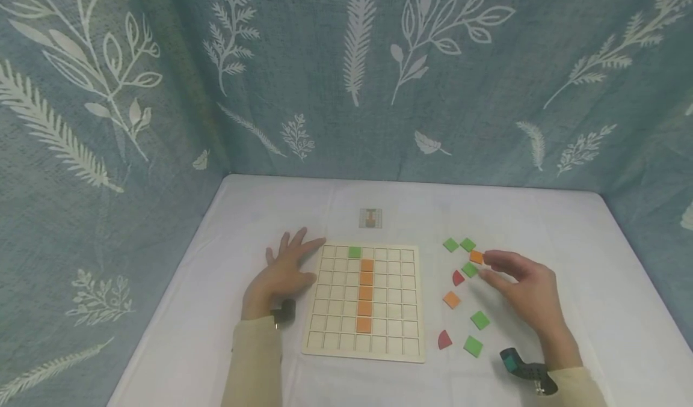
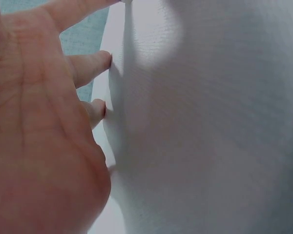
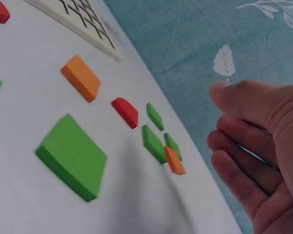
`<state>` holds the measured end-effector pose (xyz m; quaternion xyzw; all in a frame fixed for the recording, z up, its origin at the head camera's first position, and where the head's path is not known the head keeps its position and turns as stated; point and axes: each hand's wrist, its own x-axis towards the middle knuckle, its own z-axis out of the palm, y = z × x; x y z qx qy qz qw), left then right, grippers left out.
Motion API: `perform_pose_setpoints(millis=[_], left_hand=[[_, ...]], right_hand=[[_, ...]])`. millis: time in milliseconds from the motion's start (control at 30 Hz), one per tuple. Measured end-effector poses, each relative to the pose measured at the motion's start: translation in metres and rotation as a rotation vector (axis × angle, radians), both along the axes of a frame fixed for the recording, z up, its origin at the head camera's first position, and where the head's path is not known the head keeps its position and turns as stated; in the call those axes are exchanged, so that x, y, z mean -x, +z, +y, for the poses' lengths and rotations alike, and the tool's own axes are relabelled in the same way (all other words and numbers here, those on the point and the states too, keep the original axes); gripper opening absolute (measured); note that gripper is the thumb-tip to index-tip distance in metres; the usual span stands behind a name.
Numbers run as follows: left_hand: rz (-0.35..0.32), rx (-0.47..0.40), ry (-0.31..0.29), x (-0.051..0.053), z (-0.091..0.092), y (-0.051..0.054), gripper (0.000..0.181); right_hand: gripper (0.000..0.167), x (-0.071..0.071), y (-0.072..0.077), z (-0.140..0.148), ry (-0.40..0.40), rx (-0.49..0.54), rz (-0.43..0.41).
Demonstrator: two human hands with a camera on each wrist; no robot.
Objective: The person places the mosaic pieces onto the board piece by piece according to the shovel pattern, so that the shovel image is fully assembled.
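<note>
A pale wooden grid board [image 1: 395,296] lies on the table. One green square tile [image 1: 354,252] sits in its top row, and several orange square tiles [image 1: 366,293] form a column below, one cell to the right. My left hand [image 1: 283,273] rests at the board's left edge, fingers spread, thumb and index finger at the frame. Over the loose pieces, my right hand [image 1: 522,284] hovers with gently bent fingers. Its fingertips are nearest an orange tile [image 1: 476,257] and a green tile [image 1: 470,269]. The right wrist view shows nothing between that hand's fingers [image 3: 234,168].
Right of the board lie more green tiles [image 1: 473,345], another orange tile [image 1: 452,299] and two red quarter-circle pieces [image 1: 444,339]. A small card with a printed pattern [image 1: 370,218] lies beyond the board. Blue leaf-patterned curtains [image 1: 325,94] stand behind and beside the white table [image 1: 271,208].
</note>
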<state>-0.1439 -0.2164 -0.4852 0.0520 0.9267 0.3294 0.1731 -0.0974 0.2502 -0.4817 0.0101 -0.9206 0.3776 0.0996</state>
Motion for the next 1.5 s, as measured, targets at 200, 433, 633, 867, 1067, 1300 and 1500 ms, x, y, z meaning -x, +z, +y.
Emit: perform_pose_setpoints(millis=[200, 433, 633, 867, 1067, 1300, 1500], left_hand=[[0.006, -0.002, -0.008, 0.000, -0.001, -0.002, 0.085], [0.004, -0.003, -0.004, 0.000, -0.001, -0.002, 0.085], [0.000, -0.004, 0.005, 0.000, 0.000, -0.001, 0.085], [0.020, -0.030, 0.009, -0.002, 0.000, -0.001, 0.085], [0.035, -0.048, 0.012, -0.004, 0.000, -0.002, 0.084], [0.005, -0.028, 0.004, -0.001, 0.000, -0.001, 0.085], [0.002, -0.013, 0.003, 0.000, 0.000, -0.002, 0.085]], right_hand=[[0.036, -0.003, -0.004, -0.006, -0.035, 0.010, -0.032], [0.035, -0.002, -0.013, -0.011, -0.070, 0.015, -0.051], [0.036, 0.000, -0.019, -0.013, -0.083, 0.015, -0.062], [0.038, 0.001, -0.022, -0.015, -0.079, 0.000, -0.069], [0.041, 0.003, -0.022, -0.017, -0.063, 0.003, -0.096], [0.040, 0.007, -0.024, -0.017, -0.031, -0.031, -0.051], [0.038, 0.008, -0.024, -0.018, -0.029, -0.044, -0.046]])
